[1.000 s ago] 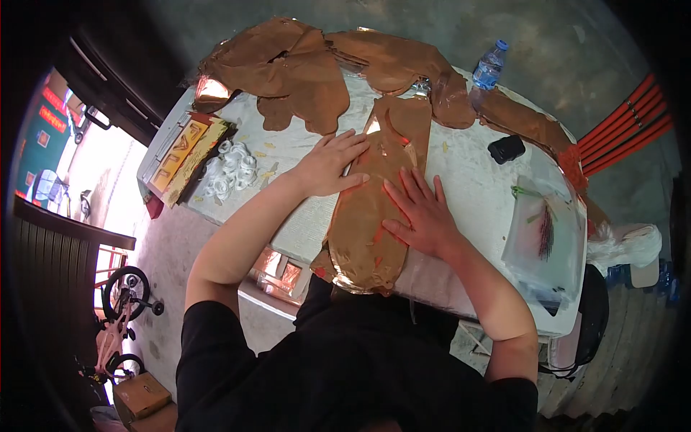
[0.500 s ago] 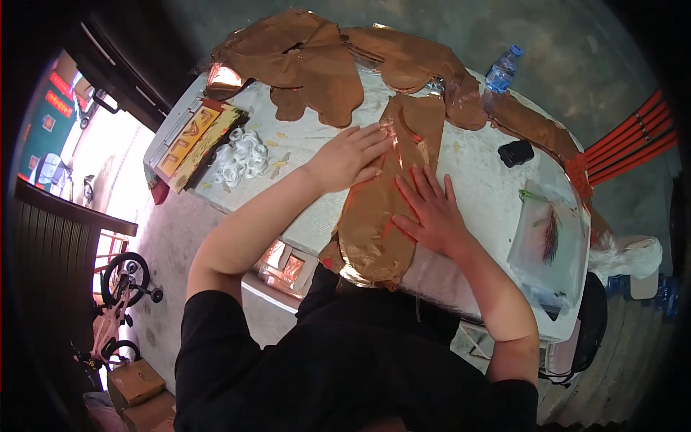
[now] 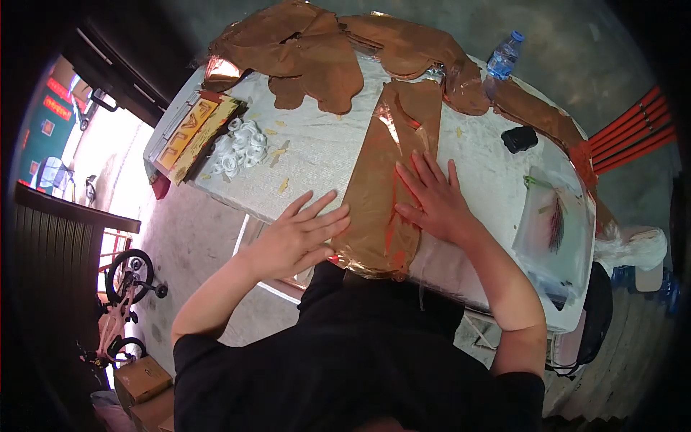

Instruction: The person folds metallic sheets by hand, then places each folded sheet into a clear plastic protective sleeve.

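A flat, shiny brown foil sheet [image 3: 389, 165], which looks like a deflated foil balloon, lies lengthwise on the white table [image 3: 324, 155], its near end by my body. My left hand [image 3: 299, 241] has its fingers spread, with the fingertips at the sheet's left edge near the lower end. Flat on the sheet's right side rests my right hand [image 3: 437, 201], fingers apart. Neither hand grips anything. A curved slit or fold shows in the upper part of the sheet.
More brown foil pieces [image 3: 317, 65] lie along the far edge. At the left are a yellow printed box [image 3: 193, 140] and white ribbon coils [image 3: 239, 147]. A water bottle [image 3: 505, 56], a black object [image 3: 519, 140] and a clear plastic bag [image 3: 551, 227] sit to the right.
My left hand has moved down and left from the sheet's upper part to its lower left edge. The lower end looks flatter. My right hand stays in nearly the same place.
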